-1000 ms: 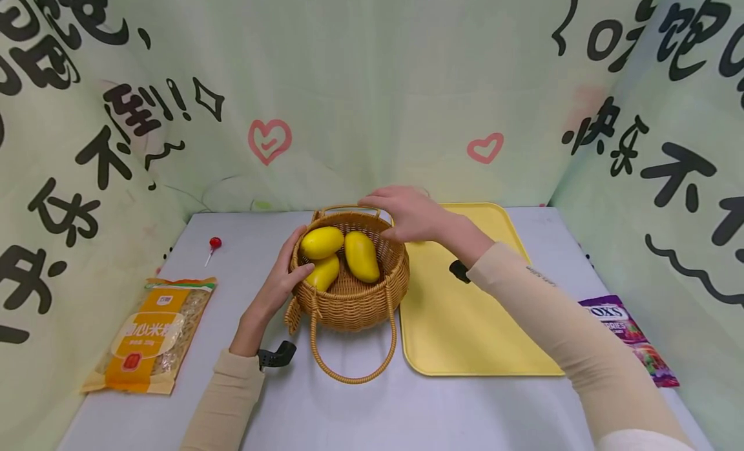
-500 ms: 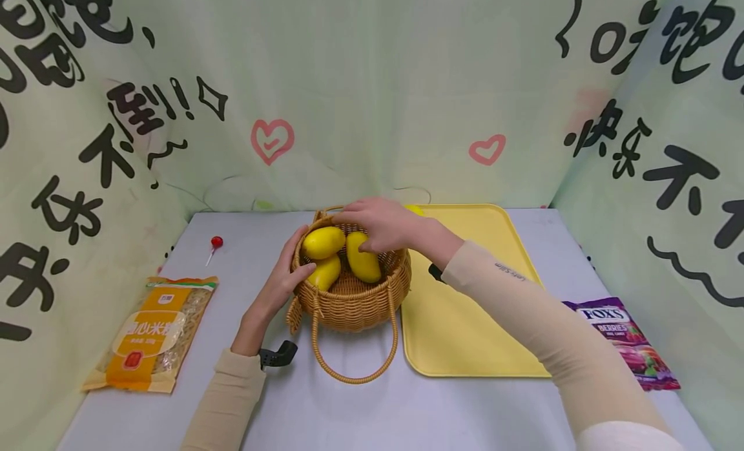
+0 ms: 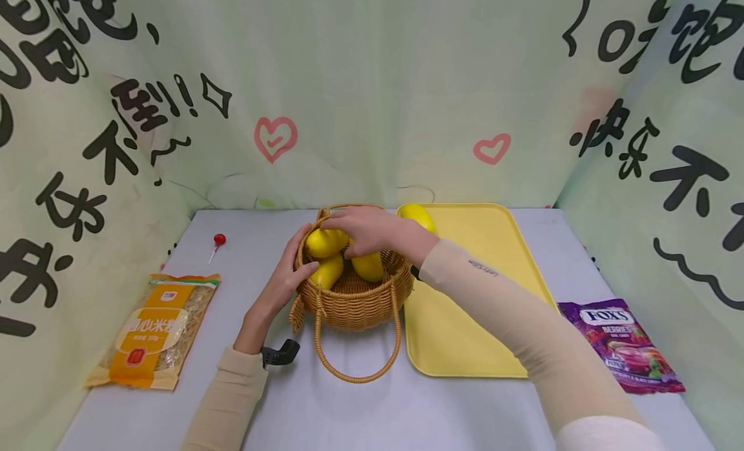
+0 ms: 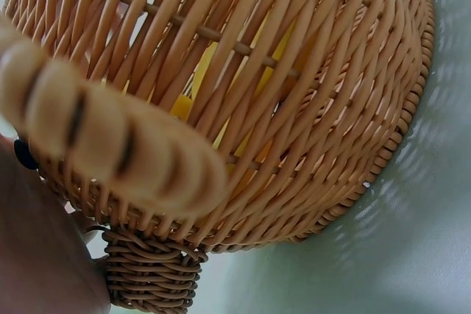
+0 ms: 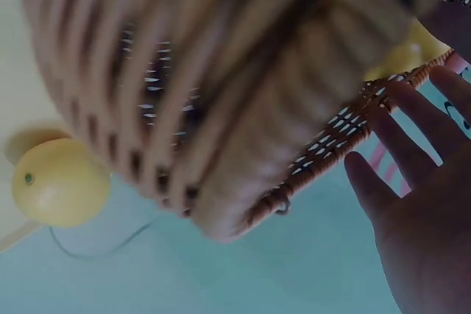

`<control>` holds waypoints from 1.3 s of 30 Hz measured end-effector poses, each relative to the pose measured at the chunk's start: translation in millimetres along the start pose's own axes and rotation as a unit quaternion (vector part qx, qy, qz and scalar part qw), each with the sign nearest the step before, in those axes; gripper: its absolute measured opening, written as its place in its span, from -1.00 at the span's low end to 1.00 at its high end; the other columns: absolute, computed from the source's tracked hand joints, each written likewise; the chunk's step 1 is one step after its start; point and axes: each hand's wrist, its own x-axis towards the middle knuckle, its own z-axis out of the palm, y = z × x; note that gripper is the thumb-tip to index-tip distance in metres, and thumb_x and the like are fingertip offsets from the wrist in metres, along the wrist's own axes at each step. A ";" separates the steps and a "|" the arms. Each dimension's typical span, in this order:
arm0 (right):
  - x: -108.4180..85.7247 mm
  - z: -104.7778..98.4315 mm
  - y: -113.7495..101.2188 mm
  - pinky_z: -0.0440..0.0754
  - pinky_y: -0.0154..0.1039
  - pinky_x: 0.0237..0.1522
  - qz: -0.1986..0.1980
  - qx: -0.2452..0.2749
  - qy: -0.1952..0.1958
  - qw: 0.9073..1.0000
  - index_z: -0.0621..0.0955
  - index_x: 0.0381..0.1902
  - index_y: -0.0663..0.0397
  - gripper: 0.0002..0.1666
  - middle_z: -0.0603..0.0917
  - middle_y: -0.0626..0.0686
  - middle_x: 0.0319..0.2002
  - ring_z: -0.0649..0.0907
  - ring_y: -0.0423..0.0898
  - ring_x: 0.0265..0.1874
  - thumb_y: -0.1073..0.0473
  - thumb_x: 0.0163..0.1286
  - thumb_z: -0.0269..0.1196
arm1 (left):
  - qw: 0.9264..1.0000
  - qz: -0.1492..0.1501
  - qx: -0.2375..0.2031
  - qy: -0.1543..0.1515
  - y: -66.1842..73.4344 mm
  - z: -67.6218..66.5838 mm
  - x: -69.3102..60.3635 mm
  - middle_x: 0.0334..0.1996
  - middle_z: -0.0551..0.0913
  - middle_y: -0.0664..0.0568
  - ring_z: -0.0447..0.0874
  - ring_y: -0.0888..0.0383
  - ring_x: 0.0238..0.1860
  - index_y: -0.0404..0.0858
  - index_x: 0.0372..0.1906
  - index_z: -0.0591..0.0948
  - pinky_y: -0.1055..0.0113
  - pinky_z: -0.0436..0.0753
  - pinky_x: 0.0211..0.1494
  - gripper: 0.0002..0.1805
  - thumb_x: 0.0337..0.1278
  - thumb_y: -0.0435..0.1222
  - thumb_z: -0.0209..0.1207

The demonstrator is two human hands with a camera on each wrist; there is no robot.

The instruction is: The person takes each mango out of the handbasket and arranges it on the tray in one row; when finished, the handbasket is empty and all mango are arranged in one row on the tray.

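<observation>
Gripping left side of basket (image 3: 357, 309) with left hand (image 3: 289, 272): thumb hooked over rim, fingers along outer wall, pinching the weave in between. Reaching over basket mouth with right hand (image 3: 372, 232), palm down, fingers spread apart in right wrist view. Cannot tell if touching fruit underneath.

Inside basket, three yellow mangoes: far mango (image 3: 323, 244) at upper left, partly under right hand; near mango (image 3: 329, 272) just below, close to left thumb; right mango (image 3: 369, 268) on the other side, top end hidden by right hand. Outside, behind basket at far left corner of tray: loose mango (image 3: 418, 216), also visible past basket wall in right wrist view.

Standing on table (image 3: 442, 412), left of centre, with front handle (image 3: 357, 379) looping toward the camera. In left wrist view, mostly weave, blurred rope handle up close, bits of yellow through gaps.

To right of basket, yellow tray (image 3: 459, 335), partly under right sleeve (image 3: 511, 309). Farther right, purple FOXS bag (image 3: 624, 347). At left, orange pack (image 3: 154, 335), with red lollipop (image 3: 219, 239) above. Behind, pale curtain (image 3: 372, 102) with black writing and two pink hearts.
</observation>
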 end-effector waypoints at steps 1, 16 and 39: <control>1.9 -0.1 -0.7 0.34 0.01 0.44 0.000 0.001 -0.001 1.000 0.35 0.48 -0.21 -0.19 0.36 -0.03 0.47 0.35 -0.01 0.46 0.07 0.28 0.35 | 1.000 0.001 0.000 0.000 0.0 -0.1 0.1 0.60 -0.10 0.10 -0.08 -0.02 0.59 0.24 0.58 -0.05 -0.20 0.01 0.57 -0.19 0.34 -0.12 0.05; 14.9 3.6 -2.2 0.39 -0.06 0.41 0.004 0.023 -0.017 1.000 0.37 0.46 -0.10 -0.22 0.45 0.01 0.41 0.45 0.01 0.38 0.11 0.30 0.34 | 1.000 0.006 0.001 0.001 2.2 -0.7 0.0 0.60 -0.10 0.07 -0.09 -0.02 0.59 0.17 0.59 -0.05 -0.18 -0.01 0.58 -0.19 0.34 -0.14 0.04; 15.0 20.1 -1.2 0.48 -0.03 0.30 0.024 -0.022 -0.045 0.998 0.40 0.43 -0.17 -0.24 0.51 -0.01 0.33 0.52 -0.01 0.27 0.05 0.27 0.33 | 1.000 0.005 0.011 0.005 1.3 1.0 -0.7 0.60 -0.10 0.16 -0.09 -0.02 0.60 0.29 0.56 -0.04 -0.21 0.04 0.56 -0.20 0.34 -0.13 0.04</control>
